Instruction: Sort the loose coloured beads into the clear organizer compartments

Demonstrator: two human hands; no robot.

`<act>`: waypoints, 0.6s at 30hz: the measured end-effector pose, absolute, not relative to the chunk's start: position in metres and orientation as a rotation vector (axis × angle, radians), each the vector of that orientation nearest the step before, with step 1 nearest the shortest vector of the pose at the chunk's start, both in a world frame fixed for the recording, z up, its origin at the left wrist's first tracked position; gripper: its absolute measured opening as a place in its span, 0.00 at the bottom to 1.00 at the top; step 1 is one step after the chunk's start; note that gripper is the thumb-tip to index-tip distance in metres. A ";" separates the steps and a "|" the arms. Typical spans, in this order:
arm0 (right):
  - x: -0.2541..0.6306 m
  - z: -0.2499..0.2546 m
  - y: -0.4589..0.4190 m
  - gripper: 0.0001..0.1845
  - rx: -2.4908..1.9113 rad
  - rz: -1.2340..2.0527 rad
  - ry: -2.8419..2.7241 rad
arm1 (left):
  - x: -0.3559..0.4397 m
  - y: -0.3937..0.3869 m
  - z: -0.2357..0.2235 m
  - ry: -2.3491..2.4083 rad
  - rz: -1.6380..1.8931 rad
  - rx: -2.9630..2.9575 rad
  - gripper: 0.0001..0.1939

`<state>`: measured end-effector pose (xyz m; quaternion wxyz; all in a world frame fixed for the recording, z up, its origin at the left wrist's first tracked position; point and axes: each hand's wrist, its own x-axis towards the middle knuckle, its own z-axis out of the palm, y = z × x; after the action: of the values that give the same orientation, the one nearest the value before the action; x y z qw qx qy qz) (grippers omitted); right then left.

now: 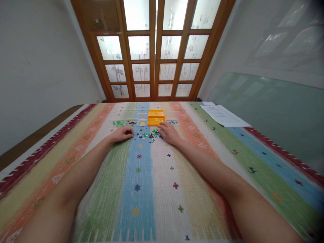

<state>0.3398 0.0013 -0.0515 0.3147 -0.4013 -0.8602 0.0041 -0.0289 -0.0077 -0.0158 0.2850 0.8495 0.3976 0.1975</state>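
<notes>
Pieces (152,135) loose on bench, spill and mix-up risk

Main risk: scatter. Pieces are tiny, mixed in colour and spread on a flat bench (136,168) with nothing around them, so a careless sweep by the right hand (169,133) could push some away or under the palm. Second risk: knocking the orange box (153,114). Right fingertips sit right at its near edge, and a bump could jolt the white bits (158,120) inside. Third: wrong colour in the wrong compartment. The clear tray (141,125) has green, dark red, yellow and blue sections close together, and a slip at a divider would mix them. Printed motifs (137,187) on the cloth could also pass for pieces at a glance.

Position: pile lies between the hands, on the near side of tray and box. Right fingers are bent and a bit spread over the pile's right edge, some pieces just beside or under them; contact unclear. Left hand (122,134) is just left of the pile, fingers curled in, thumb near index. Can't tell whether either hand pinches a piece; too small.
</notes>
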 end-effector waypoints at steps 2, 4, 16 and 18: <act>0.340 -0.051 0.001 0.17 -1.058 0.019 -2.267 | -0.029 -0.007 -0.016 1.078 0.550 2.280 0.14; 0.340 -0.052 0.002 0.18 -1.056 0.023 -2.264 | -0.029 -0.007 -0.016 1.092 0.558 2.303 0.14; 0.340 -0.053 0.002 0.17 -1.050 0.015 -2.267 | -0.025 -0.009 -0.016 1.089 0.568 2.315 0.11; 0.340 -0.053 0.002 0.17 -1.048 0.018 -2.266 | -0.026 -0.007 -0.020 1.154 0.649 2.269 0.11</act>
<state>0.3400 0.0023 -0.0526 0.3169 -0.3981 -0.8608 0.0067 -0.0265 -0.0068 -0.0204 0.2545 0.8352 0.4249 0.2391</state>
